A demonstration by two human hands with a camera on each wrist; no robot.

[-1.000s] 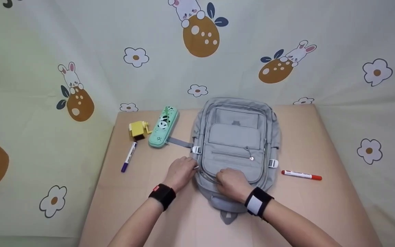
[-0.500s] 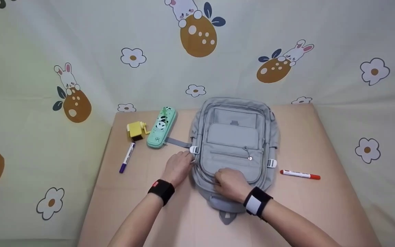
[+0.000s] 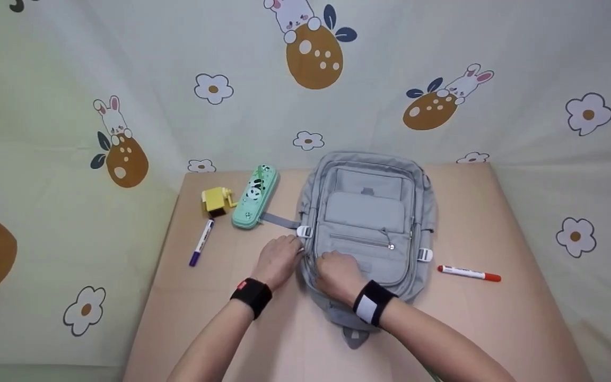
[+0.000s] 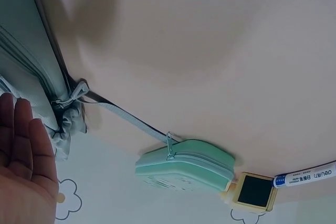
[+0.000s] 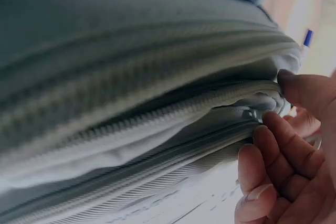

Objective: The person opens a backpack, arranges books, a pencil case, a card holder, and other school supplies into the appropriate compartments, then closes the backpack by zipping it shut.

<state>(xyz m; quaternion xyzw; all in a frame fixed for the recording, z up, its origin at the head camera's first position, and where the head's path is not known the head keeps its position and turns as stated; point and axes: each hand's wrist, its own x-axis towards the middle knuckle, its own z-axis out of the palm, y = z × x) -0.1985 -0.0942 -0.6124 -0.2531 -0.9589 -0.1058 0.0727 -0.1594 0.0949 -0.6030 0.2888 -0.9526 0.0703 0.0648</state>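
A grey backpack [image 3: 364, 212] lies front side up on the table. At its left edge, below a white strap buckle [image 3: 304, 231], my left hand [image 3: 278, 260] pinches a small pale zipper pull [image 3: 301, 249]. My right hand [image 3: 340, 276] is at the lower left of the front pocket; in the right wrist view its thumb and fingers [image 5: 275, 140] grip the fabric along a zip. Zip teeth [image 5: 157, 114] run across that view, with a dark gap beside them. The left wrist view shows the left fingers [image 4: 39, 145] against the bag's side, their tips partly hidden.
Left of the backpack lie a mint panda pencil case [image 3: 255, 196], a yellow crank sharpener [image 3: 215, 200] and a purple-capped marker [image 3: 201, 243]. A grey strap [image 3: 280, 219] reaches to the case. On the right is a red marker [image 3: 469, 273]. A patterned curtain [image 3: 252, 116] hangs behind.
My left hand has moved a little up along the bag's left edge. The right hand has shifted left and slightly up, toward the left hand. The other objects stay put.
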